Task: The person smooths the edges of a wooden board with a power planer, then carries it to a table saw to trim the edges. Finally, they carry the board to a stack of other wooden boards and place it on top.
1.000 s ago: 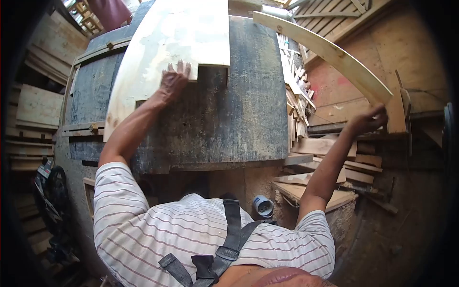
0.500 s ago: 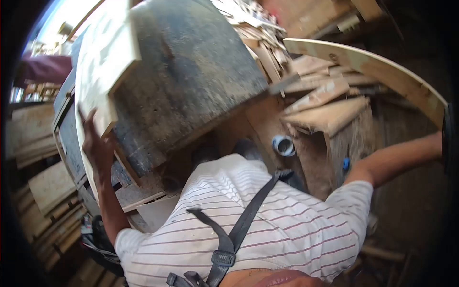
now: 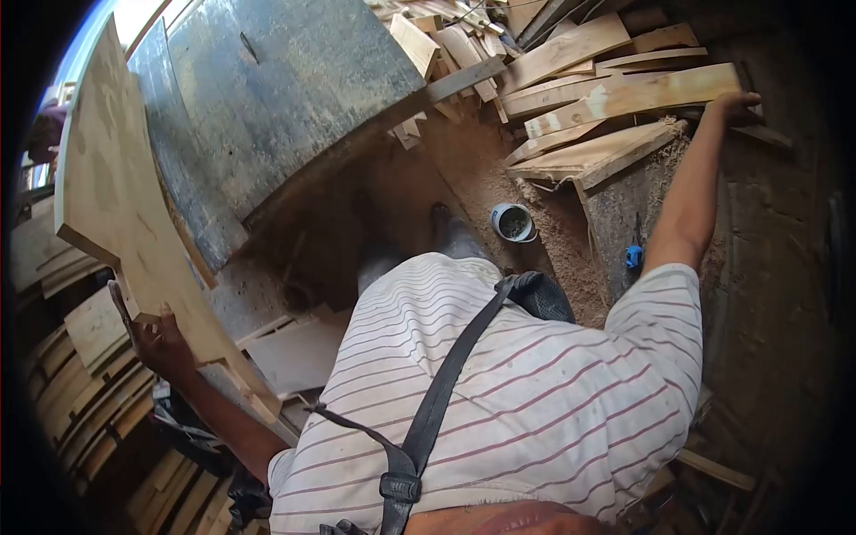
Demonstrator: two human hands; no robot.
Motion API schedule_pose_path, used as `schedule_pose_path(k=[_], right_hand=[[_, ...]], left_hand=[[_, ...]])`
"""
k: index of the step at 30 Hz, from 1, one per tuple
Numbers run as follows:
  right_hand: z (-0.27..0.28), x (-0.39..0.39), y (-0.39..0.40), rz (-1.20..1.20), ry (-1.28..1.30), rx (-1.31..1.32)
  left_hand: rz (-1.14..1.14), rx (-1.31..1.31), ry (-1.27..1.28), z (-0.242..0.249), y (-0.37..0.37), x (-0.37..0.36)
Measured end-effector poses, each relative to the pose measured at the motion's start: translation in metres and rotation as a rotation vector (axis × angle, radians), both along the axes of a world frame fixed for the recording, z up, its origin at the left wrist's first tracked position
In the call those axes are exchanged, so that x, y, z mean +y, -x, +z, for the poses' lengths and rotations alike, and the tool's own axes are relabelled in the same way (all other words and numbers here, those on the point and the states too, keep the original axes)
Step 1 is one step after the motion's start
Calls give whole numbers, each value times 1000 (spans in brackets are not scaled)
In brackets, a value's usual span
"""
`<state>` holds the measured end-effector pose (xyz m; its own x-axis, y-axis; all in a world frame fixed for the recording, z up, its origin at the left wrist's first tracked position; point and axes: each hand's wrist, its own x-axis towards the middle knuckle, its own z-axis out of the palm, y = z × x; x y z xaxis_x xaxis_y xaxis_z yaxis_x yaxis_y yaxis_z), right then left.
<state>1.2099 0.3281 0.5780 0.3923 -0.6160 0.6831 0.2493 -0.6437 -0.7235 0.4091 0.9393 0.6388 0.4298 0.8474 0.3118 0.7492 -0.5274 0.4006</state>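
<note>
A large pale wooden board (image 3: 134, 196) with a stepped notch leans at the left, beside the dark worktable. My left hand (image 3: 162, 346) is closed on its notched edge, with the thumb on the near face and a finger along the rim. Far to the right, my right hand (image 3: 736, 107) rests at the end of a curved wooden strip (image 3: 642, 94). Its fingers stretch out past the strip's end, apart from each other. The strip lies across a stack of cut planks.
A dark, worn worktable (image 3: 294, 98) fills the upper left. A small bucket (image 3: 514, 222) stands on the sawdust-covered floor near a wooden box (image 3: 615, 160) and a blue tool (image 3: 634, 256). Stacked boards (image 3: 98, 374) line the left, with offcuts (image 3: 455, 53) behind.
The strip came down from the raised right hand onto the plank stack. My left hand moved lower along the notched board, which now stands further left, off the worktable's top.
</note>
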Motion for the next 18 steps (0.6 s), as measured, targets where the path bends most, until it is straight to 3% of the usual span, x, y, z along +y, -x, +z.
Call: schedule_pose_path(k=[2, 4, 5, 6, 7, 8, 9, 10, 12, 14, 16, 18], right_hand=[[-29, 1, -17, 73, -114, -176], [-39, 11, 13, 343, -76, -112], [-83, -17, -22, 289, 186, -88], [-67, 21, 24, 599, 115, -80], [-50, 75, 84, 741, 50, -63], [-39, 120, 135, 877, -8, -45], [-43, 148, 170, 1056, 60, 17], [-50, 175, 204, 1218, 147, 78], [-57, 230, 271, 1443, 610, -15], [-59, 270, 340, 1818, 750, -103], [-18, 314, 411, 1952, 979, -325], [10, 359, 469, 2060, 843, -466]], left_hand=[[86, -127, 83, -3, 7, -25], [114, -4, -65, -9, 19, -47], [214, -6, -22, -7, 15, -64], [167, -42, -81, -8, 12, -78], [181, -226, 0, -7, 7, -94], [184, -84, -44, -2, 7, -103], [124, -194, -43, 1, 4, -112], [193, -103, -53, 7, 4, -118], [151, -301, -15, 1, 15, -129], [138, -382, 47, -7, 42, -152], [108, -418, 78, -19, 81, -182], [119, -550, 169, -6, 91, -221]])
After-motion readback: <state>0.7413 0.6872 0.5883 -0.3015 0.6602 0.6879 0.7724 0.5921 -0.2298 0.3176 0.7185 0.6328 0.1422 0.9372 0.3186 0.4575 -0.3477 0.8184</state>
